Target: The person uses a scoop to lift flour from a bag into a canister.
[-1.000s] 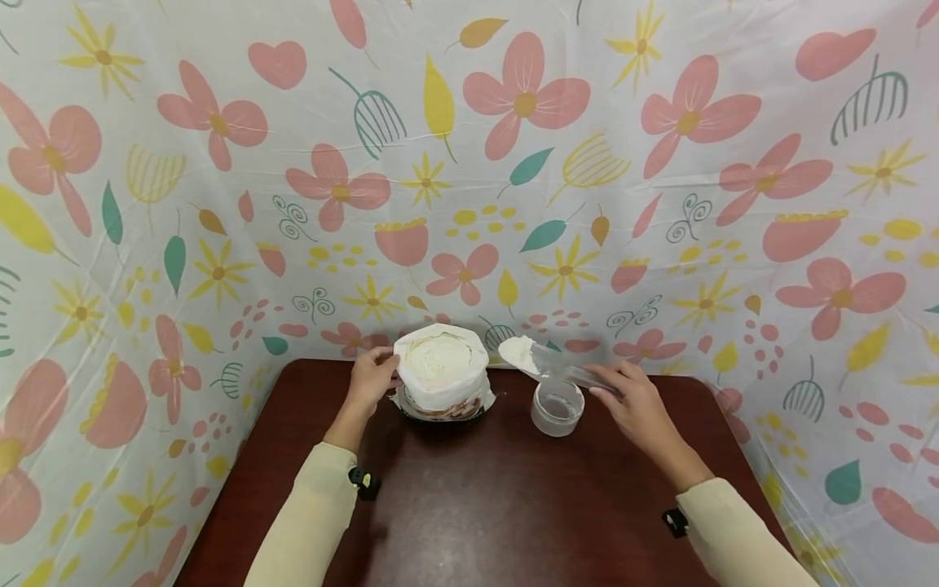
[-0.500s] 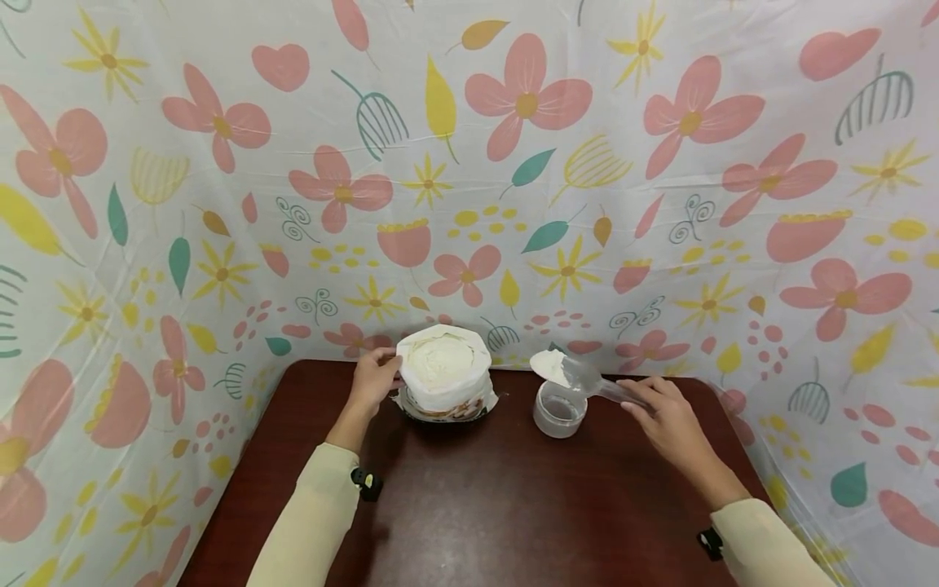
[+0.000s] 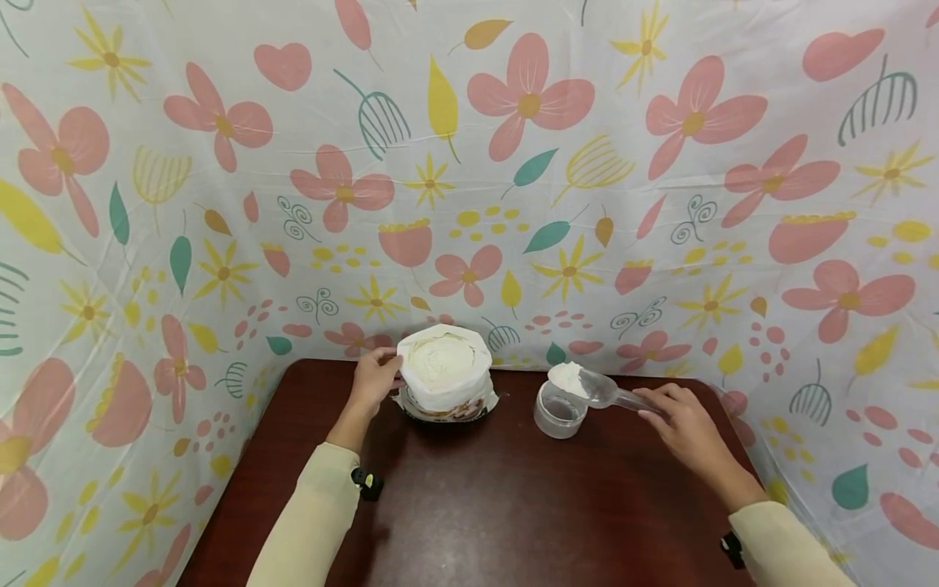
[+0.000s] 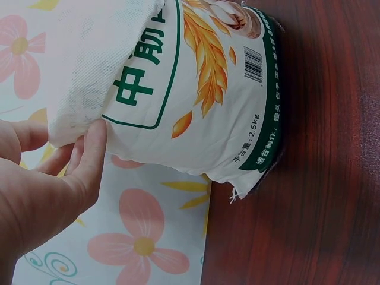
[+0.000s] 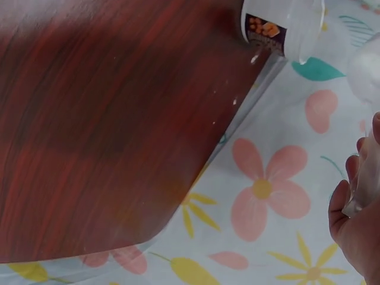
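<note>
Left hand [image 3: 376, 381] pinched white bag [image 3: 445, 398] by its edge, lower centre, right hand [image 3: 691, 430] curled round clear scoop [image 3: 604, 392], lower right, white powder [image 3: 569, 378] over or just behind jar [image 3: 559, 421], so level, centred handling seemed safest.

Much of the left side is occupied by the table [image 5: 107, 130], finished in dark reddish-brown wood grain. At the top, a whitish container [image 5: 291, 27] is only partly shown; a dark label [image 5: 265, 32] (printed with orange-brown pieces) is borne on its wall. White specks [image 5: 235, 101] are scattered near the table's edge. Beyond it, a flower-patterned cloth [image 5: 279, 214] is seen. At the right margin, a translucent scoop [image 5: 368, 178] is gripped by the right hand [image 5: 361, 231].
</note>
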A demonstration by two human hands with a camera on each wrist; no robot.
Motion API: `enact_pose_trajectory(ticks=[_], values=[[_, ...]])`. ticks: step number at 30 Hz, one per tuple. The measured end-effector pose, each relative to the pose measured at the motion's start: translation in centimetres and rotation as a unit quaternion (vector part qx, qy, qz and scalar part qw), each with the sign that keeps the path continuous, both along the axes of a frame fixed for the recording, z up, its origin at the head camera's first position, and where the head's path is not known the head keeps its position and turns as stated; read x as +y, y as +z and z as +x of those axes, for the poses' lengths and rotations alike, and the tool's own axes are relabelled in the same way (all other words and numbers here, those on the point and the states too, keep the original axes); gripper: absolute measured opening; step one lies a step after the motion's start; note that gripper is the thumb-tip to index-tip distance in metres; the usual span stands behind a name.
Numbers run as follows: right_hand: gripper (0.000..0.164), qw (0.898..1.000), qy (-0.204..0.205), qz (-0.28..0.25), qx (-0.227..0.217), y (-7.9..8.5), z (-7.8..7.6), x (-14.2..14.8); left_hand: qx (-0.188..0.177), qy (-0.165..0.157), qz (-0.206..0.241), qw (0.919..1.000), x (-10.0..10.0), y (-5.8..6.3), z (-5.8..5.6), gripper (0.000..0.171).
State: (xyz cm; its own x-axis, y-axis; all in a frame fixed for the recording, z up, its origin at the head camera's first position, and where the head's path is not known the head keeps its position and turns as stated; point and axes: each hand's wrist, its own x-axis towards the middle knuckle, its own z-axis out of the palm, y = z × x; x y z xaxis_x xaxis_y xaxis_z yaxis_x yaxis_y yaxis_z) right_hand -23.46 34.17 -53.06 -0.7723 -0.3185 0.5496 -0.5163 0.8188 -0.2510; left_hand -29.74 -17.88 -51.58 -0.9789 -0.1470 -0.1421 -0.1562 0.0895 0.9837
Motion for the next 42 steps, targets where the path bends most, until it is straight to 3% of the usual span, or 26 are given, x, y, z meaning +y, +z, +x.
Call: enact_pose_trajectory(ticks=[23,29,42], values=[[0.033,0.992,0.014,0.11,-0.052,1.0,-1.5,0.6,0.004,0.0,0.001,1.0,0.0,0.1,0.1,0.038],[0.03,0.986,0.02,0.139,-0.091,1.6,-2.3,0.4,0.003,-0.002,-0.004,1.0,0.0,0.3,0.2,0.038],[0.02,0.976,0.047,0.185,-0.109,3.3,-4.5,-1.1,0.002,0.001,-0.008,1.0,0.0,0.2,0.2,0.038]])
